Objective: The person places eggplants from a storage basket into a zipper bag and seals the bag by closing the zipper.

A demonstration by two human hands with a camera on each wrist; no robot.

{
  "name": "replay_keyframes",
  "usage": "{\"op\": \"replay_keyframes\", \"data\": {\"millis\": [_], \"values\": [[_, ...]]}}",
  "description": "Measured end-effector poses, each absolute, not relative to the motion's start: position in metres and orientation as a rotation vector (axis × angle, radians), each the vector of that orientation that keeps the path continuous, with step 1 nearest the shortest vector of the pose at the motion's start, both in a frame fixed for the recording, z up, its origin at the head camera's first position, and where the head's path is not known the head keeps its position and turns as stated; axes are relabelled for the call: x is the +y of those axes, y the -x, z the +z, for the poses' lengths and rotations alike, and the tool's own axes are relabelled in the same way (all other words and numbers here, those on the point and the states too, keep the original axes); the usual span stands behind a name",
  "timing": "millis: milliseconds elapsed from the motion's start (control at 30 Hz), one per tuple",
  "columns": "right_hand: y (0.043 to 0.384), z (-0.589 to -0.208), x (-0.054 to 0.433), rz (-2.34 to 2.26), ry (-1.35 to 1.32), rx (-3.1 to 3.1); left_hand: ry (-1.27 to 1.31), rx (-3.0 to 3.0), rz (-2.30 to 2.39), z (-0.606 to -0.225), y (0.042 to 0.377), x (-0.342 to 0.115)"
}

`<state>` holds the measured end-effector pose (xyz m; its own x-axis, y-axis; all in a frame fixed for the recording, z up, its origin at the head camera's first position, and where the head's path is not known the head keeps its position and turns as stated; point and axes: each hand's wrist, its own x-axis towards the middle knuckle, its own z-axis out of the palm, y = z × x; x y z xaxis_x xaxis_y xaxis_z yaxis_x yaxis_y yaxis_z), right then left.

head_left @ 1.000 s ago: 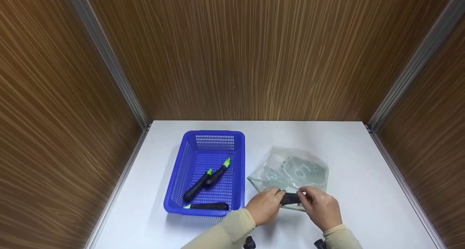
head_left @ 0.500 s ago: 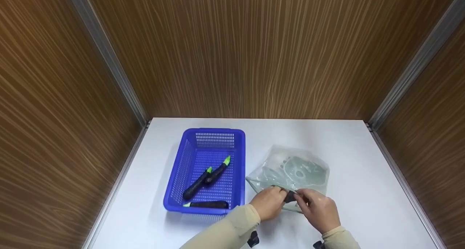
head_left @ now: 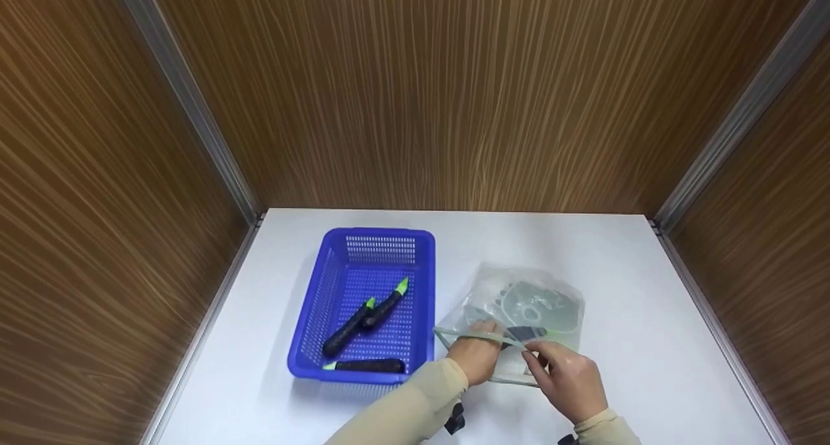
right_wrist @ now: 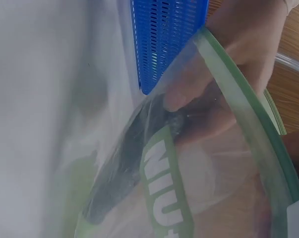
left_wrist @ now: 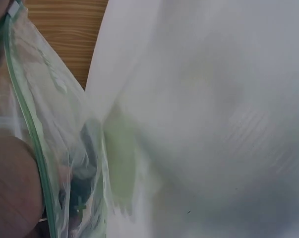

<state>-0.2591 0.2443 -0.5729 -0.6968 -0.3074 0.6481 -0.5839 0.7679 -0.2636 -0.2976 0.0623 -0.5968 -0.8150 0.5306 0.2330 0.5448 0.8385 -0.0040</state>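
Note:
My left hand (head_left: 478,354) is inside the mouth of a clear zip bag (head_left: 545,302) with a green seal strip. It holds a dark eggplant (head_left: 528,333) with a green stem end, which lies within the bag pointing right. Through the film in the right wrist view, the fingers (right_wrist: 178,96) curl round the near end of the eggplant (right_wrist: 124,168). At the bag's opening, my right hand (head_left: 570,373) pinches the upper edge between thumb and forefinger, lifting it. A white slider (right_wrist: 297,218) shows on the seal strip.
Left of the bag stands a blue perforated basket (head_left: 298,341). Three more eggplants lie in it, two crossed eggplants (head_left: 347,331) and one eggplant (head_left: 373,366) along the front wall. A white table (head_left: 648,341) is enclosed by wood-grain panels (head_left: 454,95).
My left hand has pushed the eggplant from the bag's mouth into the bag, with its fingers following inside. My right hand stays at the bag's edge, shifting only slightly.

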Motion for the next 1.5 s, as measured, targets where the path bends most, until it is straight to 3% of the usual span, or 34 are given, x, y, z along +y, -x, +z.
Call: {"op": "replay_keyframes", "data": {"millis": [300,733,1500], "values": [[0.255,-0.571,0.246,0.619,-0.685,-2.343,0.531,-3.026,-0.131,-0.608,0.311,0.069],[0.251,-0.569,0.249,0.648,-0.668,-2.382,0.150,-3.061,-0.559,-0.630,0.323,0.071],[0.250,-0.576,0.250,0.691,-0.700,-2.349,-0.011,-2.982,-0.611,-0.638,0.324,0.079]]}}
